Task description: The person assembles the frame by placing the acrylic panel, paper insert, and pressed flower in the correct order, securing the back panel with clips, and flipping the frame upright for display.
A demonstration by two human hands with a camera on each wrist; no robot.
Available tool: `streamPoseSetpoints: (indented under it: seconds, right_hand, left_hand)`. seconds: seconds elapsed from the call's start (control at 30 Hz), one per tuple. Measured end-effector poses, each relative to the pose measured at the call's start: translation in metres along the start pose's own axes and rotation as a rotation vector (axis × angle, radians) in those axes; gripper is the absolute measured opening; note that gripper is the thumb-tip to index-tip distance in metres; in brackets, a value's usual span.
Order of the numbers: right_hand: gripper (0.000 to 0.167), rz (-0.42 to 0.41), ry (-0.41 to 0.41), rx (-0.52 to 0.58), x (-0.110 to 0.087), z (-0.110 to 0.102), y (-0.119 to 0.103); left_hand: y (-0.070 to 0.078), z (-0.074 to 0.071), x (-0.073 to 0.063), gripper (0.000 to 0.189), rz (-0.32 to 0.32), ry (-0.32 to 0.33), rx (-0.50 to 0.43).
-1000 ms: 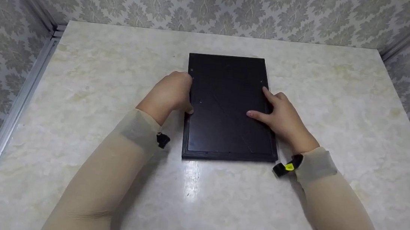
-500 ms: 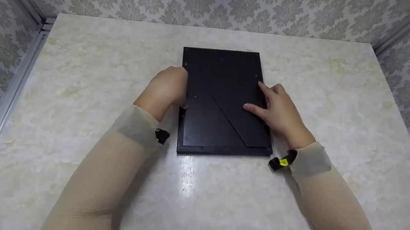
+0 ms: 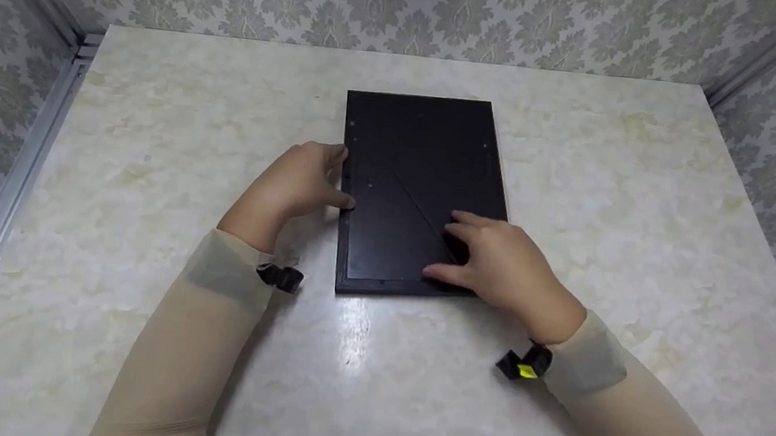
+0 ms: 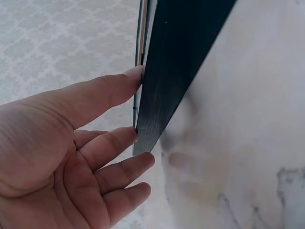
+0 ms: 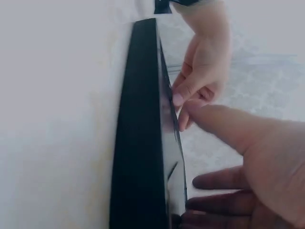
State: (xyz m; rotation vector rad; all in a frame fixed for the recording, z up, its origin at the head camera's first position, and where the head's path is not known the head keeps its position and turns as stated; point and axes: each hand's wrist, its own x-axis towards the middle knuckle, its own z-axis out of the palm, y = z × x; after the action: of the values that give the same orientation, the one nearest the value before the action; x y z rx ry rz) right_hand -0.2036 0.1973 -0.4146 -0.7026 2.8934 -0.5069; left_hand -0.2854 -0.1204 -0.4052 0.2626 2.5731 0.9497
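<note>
A black picture frame (image 3: 424, 143) lies back up on the table, its stand flap (image 3: 461, 232) folded down against the backing. At the frame's left edge rests my left hand (image 3: 295, 184), thumb tip on the rim and fingertips along the side. The left wrist view shows those fingers (image 4: 121, 171) loosely extended beside the frame's side (image 4: 169, 62). My right hand (image 3: 505, 261) is over the lower right part of the frame, by the flap, with thumb and fingers spread. In the right wrist view its thumb (image 5: 219, 121) stands clear of the backing; some fingertips are partly hidden.
The pale marbled table (image 3: 192, 106) surrounds the frame. Patterned wall panels (image 3: 415, 14) stand behind and at both sides, with a metal rail (image 3: 10, 224) at left. Each wrist carries a small black camera mount (image 3: 523, 363).
My right hand has left the frame's right edge and moved down and inward over the flap. My left hand has loosened and drawn slightly outward. The flap's slanted edge lies flatter than half a second ago.
</note>
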Motion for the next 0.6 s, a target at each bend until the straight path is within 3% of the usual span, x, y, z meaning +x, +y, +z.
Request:
streamPoseSetpoints:
  seconds: [0.6]
  right_hand:
    - [0.076, -0.018, -0.070, -0.110, -0.001, 0.001, -0.005]
  left_hand:
    - [-0.012, 0.003, -0.002, 0.100, 0.025, 0.005, -0.093]
